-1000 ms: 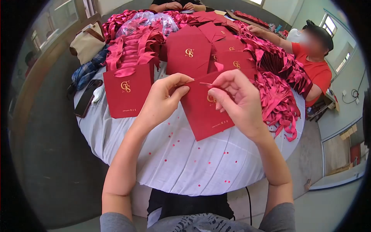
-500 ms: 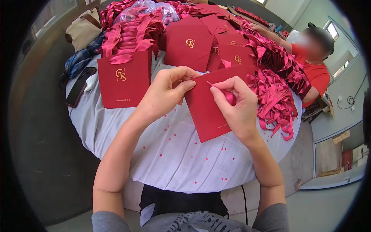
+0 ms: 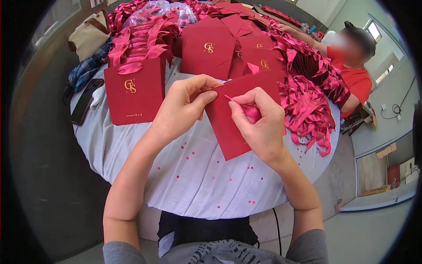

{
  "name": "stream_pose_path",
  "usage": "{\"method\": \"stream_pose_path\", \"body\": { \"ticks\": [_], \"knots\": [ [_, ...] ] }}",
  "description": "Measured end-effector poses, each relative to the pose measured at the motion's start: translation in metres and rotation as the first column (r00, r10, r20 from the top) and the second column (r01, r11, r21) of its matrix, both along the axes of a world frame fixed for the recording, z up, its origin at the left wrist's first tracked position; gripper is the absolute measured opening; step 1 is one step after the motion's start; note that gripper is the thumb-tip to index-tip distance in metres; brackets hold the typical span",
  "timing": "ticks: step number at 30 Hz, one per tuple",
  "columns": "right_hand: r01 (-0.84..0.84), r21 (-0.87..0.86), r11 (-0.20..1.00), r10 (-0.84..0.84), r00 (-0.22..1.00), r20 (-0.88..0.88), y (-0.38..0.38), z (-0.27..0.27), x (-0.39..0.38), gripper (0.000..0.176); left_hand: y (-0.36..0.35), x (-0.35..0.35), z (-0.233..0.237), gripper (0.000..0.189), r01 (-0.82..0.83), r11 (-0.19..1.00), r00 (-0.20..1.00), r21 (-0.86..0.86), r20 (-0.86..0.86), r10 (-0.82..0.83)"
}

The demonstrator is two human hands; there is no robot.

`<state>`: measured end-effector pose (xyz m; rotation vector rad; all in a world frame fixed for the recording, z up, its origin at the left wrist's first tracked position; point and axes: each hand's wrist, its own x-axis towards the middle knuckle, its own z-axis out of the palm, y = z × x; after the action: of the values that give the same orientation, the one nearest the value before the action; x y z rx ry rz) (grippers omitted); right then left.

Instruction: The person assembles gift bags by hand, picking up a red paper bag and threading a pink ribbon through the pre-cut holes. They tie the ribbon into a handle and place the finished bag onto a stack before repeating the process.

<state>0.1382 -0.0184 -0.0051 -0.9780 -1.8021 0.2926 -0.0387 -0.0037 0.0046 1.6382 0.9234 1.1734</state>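
A red paper bag (image 3: 224,127) is tilted above the white cloth, its upper left corner pinched between the thumb and fingers of my left hand (image 3: 187,105). My right hand (image 3: 261,123) is closed on a pink ribbon (image 3: 251,113) in front of the bag's face, the ribbon's thin end sticking out past the fingertips towards my left hand. Another red bag (image 3: 136,99) with a gold logo and a ribbon handle stands to the left. Behind my hands lie more red bags (image 3: 206,55).
Loose pink ribbons (image 3: 307,110) are heaped at the right. Ribboned bags (image 3: 143,42) fill the back left, near a phone (image 3: 87,101) and a beige bag (image 3: 89,35). A person in red (image 3: 356,81) sits at the right. Red dots lie on the tablecloth (image 3: 198,189).
The whole view has shifted slightly, with the table and bags now a little further left. Both hands keep their grips, and the ribbon end stays near the bag's upper part.
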Motion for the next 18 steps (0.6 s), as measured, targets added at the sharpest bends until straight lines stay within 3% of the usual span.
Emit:
{"method": "stream_pose_path", "body": {
  "ticks": [4, 7, 9, 10, 12, 13, 15, 18],
  "knots": [
    [0.007, -0.021, 1.000, -0.007, 1.000, -0.016, -0.002, 0.002, -0.001, 0.015, -0.003, 0.002, 0.003, 0.017, -0.006, 0.999, 1.000, -0.046, -0.002, 0.006],
    [0.007, 0.009, 1.000, -0.007, 1.000, -0.029, -0.002, 0.001, 0.000, 0.015, -0.007, 0.007, -0.001, 0.017, -0.036, 0.999, 0.999, 0.036, 0.008, 0.036],
    [0.033, 0.073, 0.997, -0.035, 0.999, 0.024, -0.005, 0.005, 0.000, 0.017, -0.006, 0.011, -0.008, 0.019, -0.099, 0.964, 0.994, 0.246, -0.020, 0.107],
    [0.040, 0.075, 0.996, -0.042, 0.999, 0.024, -0.007, 0.007, 0.000, 0.017, -0.009, 0.012, -0.008, 0.019, -0.092, 0.964, 0.995, 0.249, -0.020, 0.101],
    [0.083, 0.152, 0.985, -0.103, 0.986, 0.128, -0.011, 0.011, 0.000, 0.013, -0.016, 0.016, -0.003, 0.021, -0.161, 0.912, 0.964, 0.378, -0.138, 0.227],
    [0.105, 0.214, 0.971, -0.146, 0.971, 0.188, -0.012, 0.012, 0.000, 0.015, -0.017, 0.019, -0.006, 0.021, -0.177, 0.884, 0.962, 0.433, -0.111, 0.247],
    [0.120, 0.276, 0.953, -0.197, 0.943, 0.269, -0.016, 0.013, -0.003, 0.020, -0.024, 0.023, 0.000, 0.020, -0.176, 0.886, 0.952, 0.430, -0.155, 0.264],
    [0.130, 0.232, 0.964, -0.193, 0.941, 0.277, -0.018, 0.015, -0.004, 0.019, -0.023, 0.026, -0.002, 0.020, -0.180, 0.868, 0.952, 0.462, -0.141, 0.272]
  ]
}}
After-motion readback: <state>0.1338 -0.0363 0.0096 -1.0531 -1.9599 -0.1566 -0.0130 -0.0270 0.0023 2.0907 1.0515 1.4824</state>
